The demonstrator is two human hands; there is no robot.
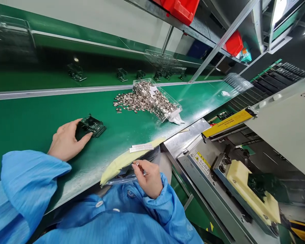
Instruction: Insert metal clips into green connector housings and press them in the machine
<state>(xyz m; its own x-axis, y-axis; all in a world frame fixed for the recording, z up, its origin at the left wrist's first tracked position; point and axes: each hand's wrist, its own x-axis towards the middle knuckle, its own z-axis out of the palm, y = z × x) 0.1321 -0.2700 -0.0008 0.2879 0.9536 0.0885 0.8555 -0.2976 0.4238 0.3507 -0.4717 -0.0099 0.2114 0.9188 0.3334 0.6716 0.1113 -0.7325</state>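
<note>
My left hand rests on the green work surface, its thumb and fingers closed around the edges of a dark green circuit board assembly. Near the bench's front edge, my right hand pinches a small shiny metal piece between thumb and fingertips. Just beyond it lies a white strip sheet of small labels on yellow tape. A clear plastic bag hangs below the tape. Farther back, a clear tray lies with many small metal parts spilling from its left end.
Several more board assemblies stand along the back of the green belt. To the right is a machine with a yellow bar and a cream fixture. Red bins sit on the shelf above. Clear trays lie at the far end.
</note>
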